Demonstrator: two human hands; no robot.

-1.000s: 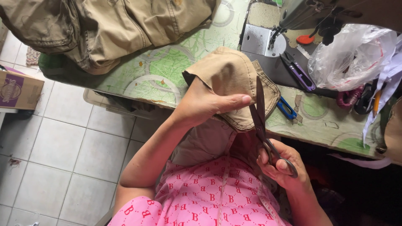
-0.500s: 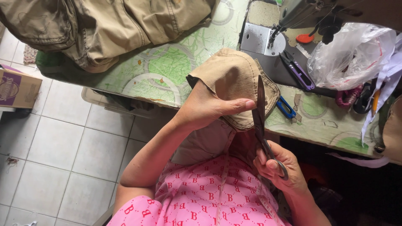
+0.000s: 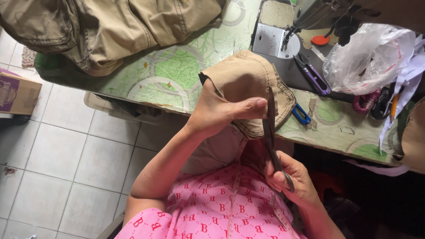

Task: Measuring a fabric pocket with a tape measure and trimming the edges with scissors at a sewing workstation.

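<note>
Holding a tan piece of cloth [image 3: 248, 84] up over the near edge of the worktop [image 3: 177, 71], the left hand [image 3: 221, 110] pinched it with the thumb pressed across the front and the fingers hidden behind. The right hand [image 3: 292, 181] gripped the handles of a pair of scissors [image 3: 272, 137], fingers closed through the loops, with the dark blades pointing up toward twelve o'clock and lying just beside the thumb along the stitched hem. The blades looked nearly closed, though the tips were hard to make out against the fabric. Judging by this, trimming along the hem was the step in hand, and any further snip would call for keeping the blade clear of the thumb.

At eleven o'clock a heap of khaki clothing [image 3: 110, 26] covered the far worktop. A sewing machine [image 3: 310, 17] stood at one o'clock, with purple-handled snips [image 3: 314, 75] below it and a blue-handled tool [image 3: 302, 115] just beside the cloth. A crumpled plastic bag [image 3: 367, 57] lay at two o'clock. A cardboard box [image 3: 17, 95] sat on the tiled floor [image 3: 57, 155] at nine o'clock.
</note>
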